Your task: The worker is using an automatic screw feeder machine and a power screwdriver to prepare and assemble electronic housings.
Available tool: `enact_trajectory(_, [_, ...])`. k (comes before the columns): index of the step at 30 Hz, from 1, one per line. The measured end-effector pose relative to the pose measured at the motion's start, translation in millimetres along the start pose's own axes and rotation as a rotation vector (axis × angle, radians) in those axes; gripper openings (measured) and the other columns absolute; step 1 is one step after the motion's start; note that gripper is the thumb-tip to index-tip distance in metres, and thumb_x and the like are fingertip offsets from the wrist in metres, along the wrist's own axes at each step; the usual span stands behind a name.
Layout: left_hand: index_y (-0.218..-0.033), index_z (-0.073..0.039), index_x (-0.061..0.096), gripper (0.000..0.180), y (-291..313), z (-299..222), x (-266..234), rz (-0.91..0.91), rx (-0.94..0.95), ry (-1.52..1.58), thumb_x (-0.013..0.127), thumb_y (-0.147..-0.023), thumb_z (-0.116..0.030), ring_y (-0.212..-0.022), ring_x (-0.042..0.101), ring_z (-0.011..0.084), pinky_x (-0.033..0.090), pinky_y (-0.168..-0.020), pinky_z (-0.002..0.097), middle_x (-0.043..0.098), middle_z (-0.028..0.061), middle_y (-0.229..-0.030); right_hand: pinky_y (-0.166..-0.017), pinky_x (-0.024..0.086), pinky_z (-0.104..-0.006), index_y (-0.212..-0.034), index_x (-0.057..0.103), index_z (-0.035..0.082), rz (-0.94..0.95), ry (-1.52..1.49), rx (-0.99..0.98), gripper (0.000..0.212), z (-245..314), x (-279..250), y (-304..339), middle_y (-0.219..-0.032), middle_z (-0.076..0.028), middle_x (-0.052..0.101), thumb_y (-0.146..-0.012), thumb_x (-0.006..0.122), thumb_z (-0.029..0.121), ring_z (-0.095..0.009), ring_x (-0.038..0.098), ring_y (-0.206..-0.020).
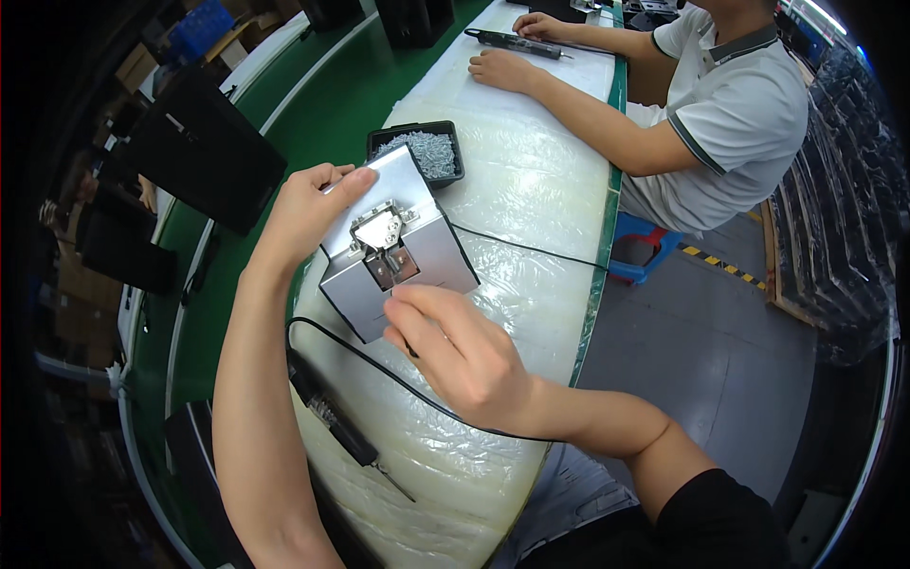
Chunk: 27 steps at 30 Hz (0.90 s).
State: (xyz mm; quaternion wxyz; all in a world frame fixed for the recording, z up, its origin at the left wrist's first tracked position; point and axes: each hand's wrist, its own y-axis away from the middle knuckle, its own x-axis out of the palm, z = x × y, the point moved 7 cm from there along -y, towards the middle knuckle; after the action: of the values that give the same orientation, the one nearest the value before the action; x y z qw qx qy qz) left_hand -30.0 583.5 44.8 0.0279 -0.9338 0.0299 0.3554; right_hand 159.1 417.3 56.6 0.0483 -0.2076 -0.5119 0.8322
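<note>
Head view: taking the screw tray (459, 167) as reference, we find the metal housing (438, 254) directly on its near side, with the bright latch (377, 229) facing us. We cannot tell whether the housing touches the table (531, 204).

Our left hand (305, 211) is to the near left of the tray. Its fingers are clamped on the upper edge of the housing, thumb pressed flat on the plate; the underside of this grip is hidden. Our right hand (466, 358) is farther to the near side of the tray. Its thumb and index fingertips are together beside the lower end of the latch; we cannot tell whether they pinch a small part.

Handling: we judge the housing stiff and light enough for one hand. Its smooth panels are probably slippery and its edges possibly sharp. We recommend holding it by the flat plate and side edges, clear of the latch, whose links may shift under pressure.

Inside the tray lie loose silver screws (425, 154). Well to its near side, an electric screwdriver (346, 432) lies on the table.
</note>
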Motion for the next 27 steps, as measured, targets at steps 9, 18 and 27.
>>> enact_trajectory(9, [-0.091, 0.011, 0.07, 0.062, -2, 1, -1, -0.003, -0.007, -0.004, 0.074, -0.085, -0.05, -0.109, 0.065, 0.0258, 0.049, -0.093, 0.0345, 0.068, 0.028, -0.12, -0.074, 0.058, -0.0356, -0.102, 0.064, -0.012, -0.021, 0.014, -0.017, 0.026, 6, -2, -1, -0.101, -0.019, 0.062, -0.08, 0.073, -0.002, -0.031, 0.068, -0.087])
enact_trajectory(18, [-0.093, 0.011, 0.07, 0.06, 0, -1, 1, -0.019, 0.003, -0.001, 0.074, -0.086, -0.048, -0.102, 0.066, 0.0224, 0.049, -0.09, 0.0326, 0.068, 0.0262, -0.12, -0.073, 0.056, -0.0339, -0.104, 0.063, -0.009, 0.016, 0.053, 0.008, 0.028, -5, 5, -6, -0.1, -0.018, 0.062, -0.079, 0.072, -0.002, -0.029, 0.067, -0.085])
enact_trajectory(27, [-0.1, 0.01, 0.072, 0.052, 6, -9, -1, -0.016, 0.033, -0.12, 0.072, -0.088, -0.041, -0.105, 0.065, 0.0223, 0.048, -0.093, 0.0333, 0.07, 0.0218, -0.121, -0.072, 0.055, -0.0344, -0.107, 0.063, -0.006, 0.13, 0.008, 0.018, 0.03, -4, -1, -5, -0.106, -0.018, 0.062, -0.081, 0.076, 0.004, -0.029, 0.067, -0.086])
